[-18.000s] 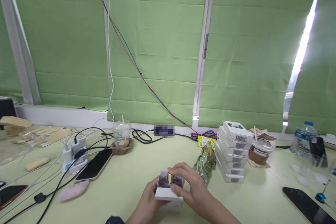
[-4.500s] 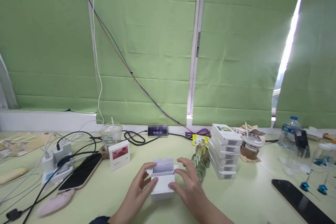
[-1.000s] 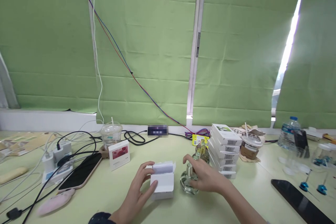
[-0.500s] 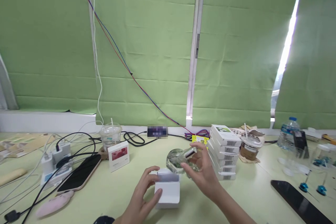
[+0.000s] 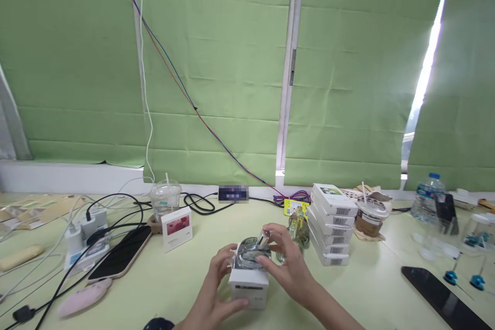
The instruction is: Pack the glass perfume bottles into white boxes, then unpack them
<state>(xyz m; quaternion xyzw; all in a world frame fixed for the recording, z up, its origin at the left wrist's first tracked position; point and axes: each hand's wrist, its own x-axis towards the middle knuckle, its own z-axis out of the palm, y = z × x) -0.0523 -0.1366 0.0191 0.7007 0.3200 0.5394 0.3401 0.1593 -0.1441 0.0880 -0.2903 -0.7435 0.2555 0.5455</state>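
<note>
R hand (image 5: pixel 290 267) just brought the glass bottle (image 5: pixel 248 256) to the white box (image 5: pixel 255 296), gripping it by the cap; L hand (image 5: pixel 212 289) holds box, depth n/a tbh, can't tell.

Green blinds (image 5: pixel 216 62) cover the whole wall I'm facing, straight ahead beyond the grip, creased and hung in panels either side of a pale upright frame (image 5: pixel 292 62). Well right of the grip, daylight glares through a slanting gap (image 5: pixel 429 62). A white ledge (image 5: pixel 77 178) runs below, behind the pale yellow-green table (image 5: pixel 185 283) under the grip.
</note>
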